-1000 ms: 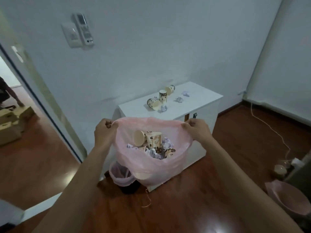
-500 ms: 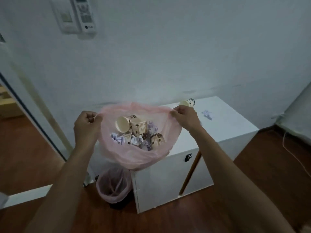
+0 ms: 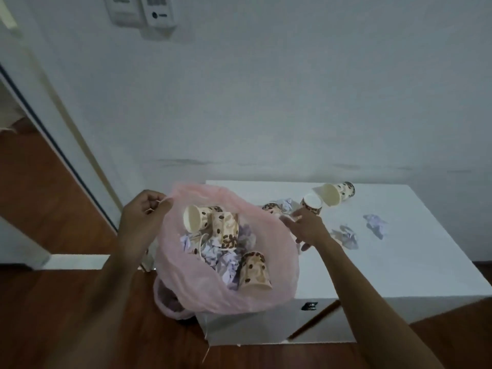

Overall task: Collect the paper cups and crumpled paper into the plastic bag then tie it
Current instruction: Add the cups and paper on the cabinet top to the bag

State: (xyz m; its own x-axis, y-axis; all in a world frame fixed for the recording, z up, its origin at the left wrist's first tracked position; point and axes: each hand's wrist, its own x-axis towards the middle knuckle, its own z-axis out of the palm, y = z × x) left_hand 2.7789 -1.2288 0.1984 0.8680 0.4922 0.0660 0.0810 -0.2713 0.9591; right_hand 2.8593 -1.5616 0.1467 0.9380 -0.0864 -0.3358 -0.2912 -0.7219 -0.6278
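A pink plastic bag point(image 3: 202, 296) hangs open at the left end of a white cabinet point(image 3: 399, 270). Inside it lie several bean-patterned paper cups point(image 3: 253, 270) and crumpled paper point(image 3: 213, 254). My left hand point(image 3: 143, 217) pinches the bag's left rim. Beside the right rim, my right hand point(image 3: 306, 227) has its fingers apart and holds nothing. Just beyond its fingertips stands a small cup point(image 3: 311, 205). A second cup point(image 3: 335, 194) lies on its side, and a third point(image 3: 271, 207) is half hidden behind the bag. Paper balls point(image 3: 346, 235) point(image 3: 376, 225) point(image 3: 286, 203) lie on the cabinet top.
A small bin with a pink liner point(image 3: 170, 304) stands on the wooden floor under the bag, against the cabinet's left side. The white wall carries a remote holder point(image 3: 157, 12). A door frame point(image 3: 53, 123) runs along the left.
I have stepped closer to the cabinet with the bag. My right hand has let go of the bag's right rim and now reaches over the cabinet top towards the cups.
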